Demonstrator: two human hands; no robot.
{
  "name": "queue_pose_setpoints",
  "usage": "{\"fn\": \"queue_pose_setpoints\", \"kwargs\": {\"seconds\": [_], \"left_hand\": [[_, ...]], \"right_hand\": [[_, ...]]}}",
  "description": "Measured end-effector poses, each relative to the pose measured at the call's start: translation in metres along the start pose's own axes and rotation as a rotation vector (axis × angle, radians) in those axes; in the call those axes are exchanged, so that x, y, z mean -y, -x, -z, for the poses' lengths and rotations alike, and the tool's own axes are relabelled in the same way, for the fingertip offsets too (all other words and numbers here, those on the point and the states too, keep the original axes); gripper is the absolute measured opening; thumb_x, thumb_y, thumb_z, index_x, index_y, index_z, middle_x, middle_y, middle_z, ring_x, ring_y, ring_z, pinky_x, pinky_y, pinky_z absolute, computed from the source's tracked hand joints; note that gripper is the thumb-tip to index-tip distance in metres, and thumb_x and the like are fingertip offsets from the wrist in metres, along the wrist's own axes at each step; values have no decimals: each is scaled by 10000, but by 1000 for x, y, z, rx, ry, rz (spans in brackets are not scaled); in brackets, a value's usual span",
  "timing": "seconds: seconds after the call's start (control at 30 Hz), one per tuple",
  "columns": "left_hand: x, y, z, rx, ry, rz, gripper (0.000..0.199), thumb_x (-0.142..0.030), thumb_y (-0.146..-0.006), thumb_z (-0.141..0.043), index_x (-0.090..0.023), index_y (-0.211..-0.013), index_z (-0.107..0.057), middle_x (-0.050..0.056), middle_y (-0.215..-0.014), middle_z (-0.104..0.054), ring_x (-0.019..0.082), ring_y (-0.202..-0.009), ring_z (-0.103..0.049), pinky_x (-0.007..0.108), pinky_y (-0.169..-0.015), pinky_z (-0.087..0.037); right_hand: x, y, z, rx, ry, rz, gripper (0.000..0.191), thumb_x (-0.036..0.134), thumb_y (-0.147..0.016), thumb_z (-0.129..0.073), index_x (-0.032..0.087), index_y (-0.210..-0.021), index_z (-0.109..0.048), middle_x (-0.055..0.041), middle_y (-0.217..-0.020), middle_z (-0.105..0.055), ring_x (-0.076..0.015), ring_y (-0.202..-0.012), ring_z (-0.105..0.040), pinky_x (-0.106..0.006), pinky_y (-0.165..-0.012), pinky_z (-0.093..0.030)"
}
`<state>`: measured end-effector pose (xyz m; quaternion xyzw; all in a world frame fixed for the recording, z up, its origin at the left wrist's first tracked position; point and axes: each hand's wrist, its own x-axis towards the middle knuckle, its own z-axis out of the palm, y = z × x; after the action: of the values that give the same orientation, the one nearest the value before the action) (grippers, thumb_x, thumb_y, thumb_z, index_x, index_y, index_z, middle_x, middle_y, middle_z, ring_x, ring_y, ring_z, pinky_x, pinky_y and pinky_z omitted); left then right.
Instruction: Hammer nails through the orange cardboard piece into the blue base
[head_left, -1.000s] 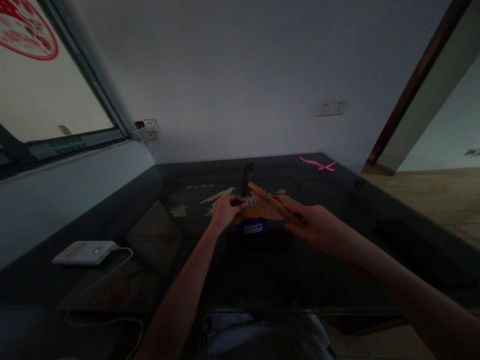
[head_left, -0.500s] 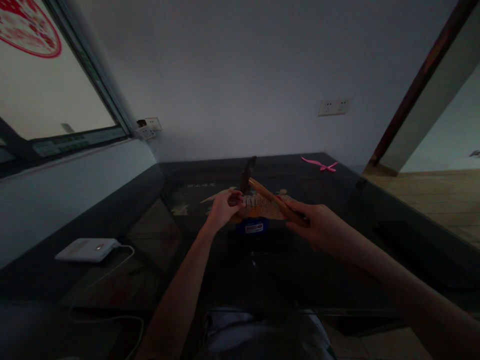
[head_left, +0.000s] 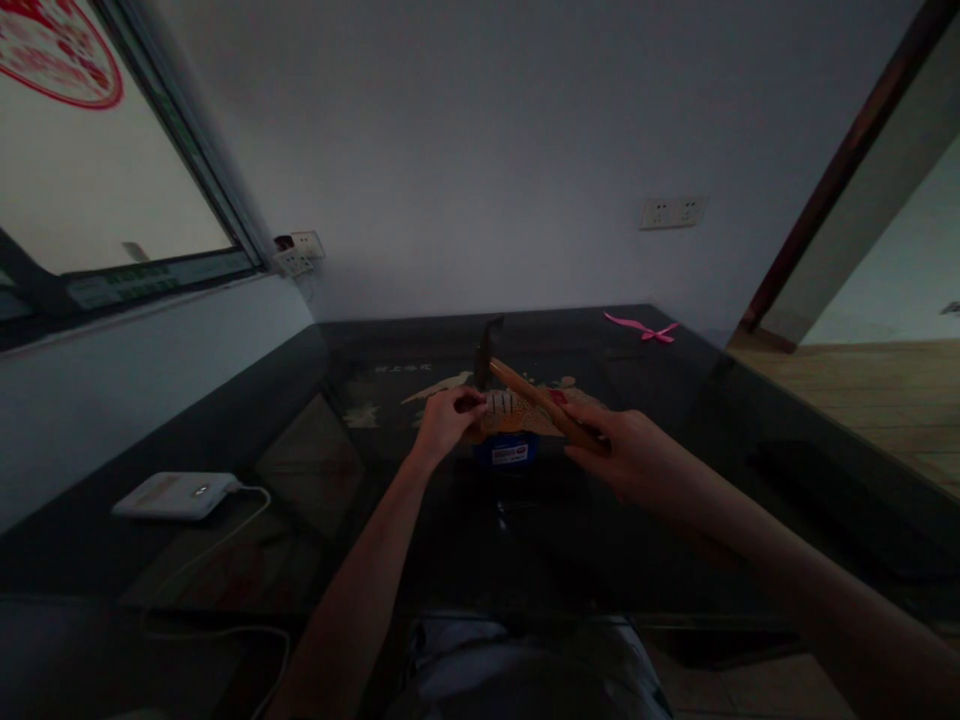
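A hammer with a wooden handle [head_left: 536, 395] and a dark metal head is held in my right hand [head_left: 619, 445], its fingers wrapped round the lower handle. The head stands just above and beside the fingertips of my left hand [head_left: 448, 420]. That hand is pinched at the left part of a tan, dotted sheet-like piece [head_left: 517, 412] with several dark nail-like strips in a row; what exactly lies between its fingertips is too small to tell. Under the piece sits a blue container [head_left: 508, 450] with a white label.
A white power bank [head_left: 178, 496] with a cable lies at the left of the dark glossy table [head_left: 480, 570]. A pink ribbon [head_left: 649, 329] is near the back right edge, and a dark flat object [head_left: 840, 500] lies on the right. A wall rises behind.
The hammer's head has shifted slightly left and down towards my left fingertips, and my right hand has moved a little left. My left hand is almost unmoved.
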<state>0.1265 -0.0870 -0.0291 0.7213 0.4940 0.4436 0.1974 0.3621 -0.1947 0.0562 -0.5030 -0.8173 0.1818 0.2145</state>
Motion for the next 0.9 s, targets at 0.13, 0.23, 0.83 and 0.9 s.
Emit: {"fn": "queue_pose_setpoints", "kwargs": {"seconds": [0.13,0.23,0.83,0.9], "left_hand": [[-1,0,1,12,-55,0,43,-152,-735,-678,-153,-777,-684,31,-748,-710,175,-691,-662,270,-661,-509],[0,0,1,8,-58,-2,50,-144,-731,-676,-154,-779,-680,28,-751,-707,174,-697,-659,266,-657,-503],[2,-1,0,12,-84,30,53,-164,-738,-685,-157,-790,-685,37,-765,-714,196,-714,-667,296,-674,-514],[1,0,1,8,-65,20,60,-140,-726,-687,-161,-783,-684,36,-773,-718,196,-726,-673,305,-697,-521]], "right_hand": [[-1,0,-2,5,9,20,349,168,-809,-518,118,-1138,-624,-22,-668,-628,-115,-441,-507,-233,-452,-369],[-4,0,-5,-11,29,31,354,191,-818,-512,126,-1150,-615,-28,-668,-640,-125,-451,-512,-242,-460,-375],[0,-5,-1,4,65,58,314,160,-803,-517,121,-1083,-654,-68,-780,-674,-143,-563,-567,-247,-526,-391],[0,-5,0,-9,39,44,329,173,-813,-510,123,-1112,-637,-51,-745,-658,-130,-514,-541,-243,-506,-382]]}}
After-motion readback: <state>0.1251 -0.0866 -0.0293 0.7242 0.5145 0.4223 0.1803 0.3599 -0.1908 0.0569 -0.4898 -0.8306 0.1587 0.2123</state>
